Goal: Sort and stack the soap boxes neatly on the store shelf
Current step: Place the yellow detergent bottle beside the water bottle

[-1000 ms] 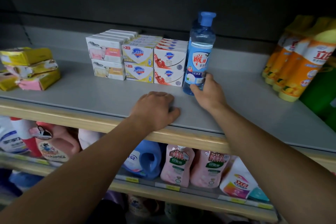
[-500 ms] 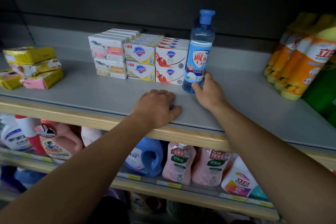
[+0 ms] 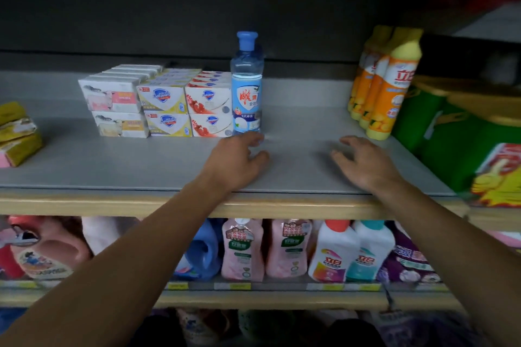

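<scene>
The right hand (image 3: 366,162) has let go of the blue bottle (image 3: 246,87) and drifted right, open and empty like the left hand (image 3: 238,162) before it, leaving the soap boxes (image 3: 158,104) squared against its left side, seemingly finished.

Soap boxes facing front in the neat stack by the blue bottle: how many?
6: white-pink over white-yellow; yellow over yellow; red over red. More rows sit behind, partly hidden.
</scene>
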Demonstrator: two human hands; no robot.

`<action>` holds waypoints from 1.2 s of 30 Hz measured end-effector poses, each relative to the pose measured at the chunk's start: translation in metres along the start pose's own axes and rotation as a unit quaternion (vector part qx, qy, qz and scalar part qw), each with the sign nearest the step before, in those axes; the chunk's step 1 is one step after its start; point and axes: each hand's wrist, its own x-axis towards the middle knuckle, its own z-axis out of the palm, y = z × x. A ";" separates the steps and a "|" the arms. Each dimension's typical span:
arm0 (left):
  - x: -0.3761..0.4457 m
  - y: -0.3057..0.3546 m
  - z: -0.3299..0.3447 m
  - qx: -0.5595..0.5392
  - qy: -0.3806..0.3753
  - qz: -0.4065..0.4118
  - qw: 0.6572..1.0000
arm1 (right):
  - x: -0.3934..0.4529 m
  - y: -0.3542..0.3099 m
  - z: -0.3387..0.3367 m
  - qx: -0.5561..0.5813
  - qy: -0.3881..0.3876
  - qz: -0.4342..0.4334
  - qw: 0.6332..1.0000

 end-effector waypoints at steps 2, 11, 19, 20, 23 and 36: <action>0.012 0.027 0.016 -0.047 -0.006 0.010 0.999 | -0.007 0.023 -0.016 -0.031 -0.001 0.023 0.999; 0.092 0.117 0.072 -0.125 -0.039 0.028 0.991 | -0.018 0.063 -0.021 -0.114 -0.026 0.036 0.992; 0.173 0.183 0.110 -0.148 0.003 0.066 0.987 | -0.019 0.065 -0.018 -0.076 -0.020 0.045 0.996; 0.181 0.189 0.114 -0.143 0.015 0.071 0.987 | -0.019 0.065 -0.019 -0.079 -0.021 0.044 0.996; 0.201 0.203 0.128 -0.135 0.028 0.096 0.986 | -0.019 0.065 -0.020 -0.082 -0.023 0.046 0.995; 0.195 0.205 0.131 -0.206 0.054 0.103 0.972 | -0.019 0.065 -0.018 -0.058 -0.001 0.047 0.997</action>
